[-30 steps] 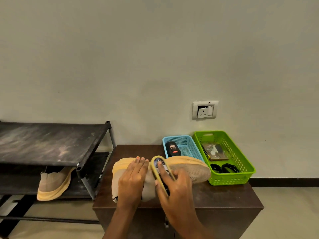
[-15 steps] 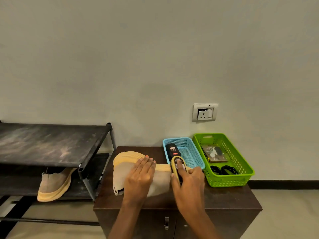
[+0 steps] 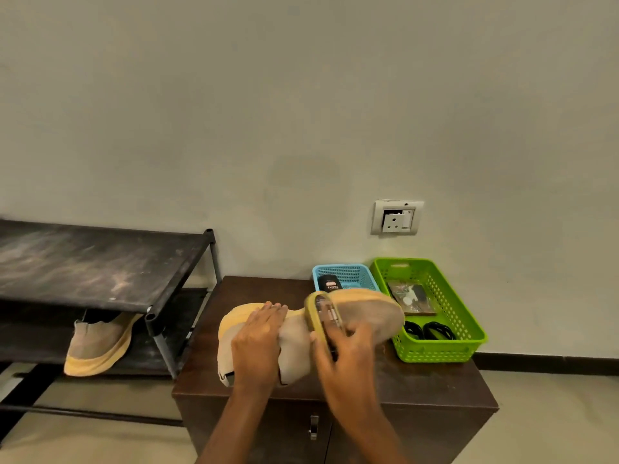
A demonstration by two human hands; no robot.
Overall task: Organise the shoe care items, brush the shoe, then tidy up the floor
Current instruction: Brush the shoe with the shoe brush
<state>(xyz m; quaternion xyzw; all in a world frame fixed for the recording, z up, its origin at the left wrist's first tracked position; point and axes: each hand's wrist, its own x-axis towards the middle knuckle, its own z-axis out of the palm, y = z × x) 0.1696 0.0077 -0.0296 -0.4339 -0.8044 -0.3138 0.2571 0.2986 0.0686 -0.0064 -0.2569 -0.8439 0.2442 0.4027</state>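
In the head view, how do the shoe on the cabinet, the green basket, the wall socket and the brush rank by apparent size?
1. shoe
2. green basket
3. wall socket and brush: they look alike, and the right hand hides part of the brush.

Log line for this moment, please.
step: brush shoe | left hand: presses shoe on cabinet | right hand: grips brush against shoe

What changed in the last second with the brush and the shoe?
The right hand swept the brush out toward the toe, then drew it back to the middle of the shoe, with the same grip throughout. The left hand stayed flat on the heel end. The blue basket and green basket did not move.
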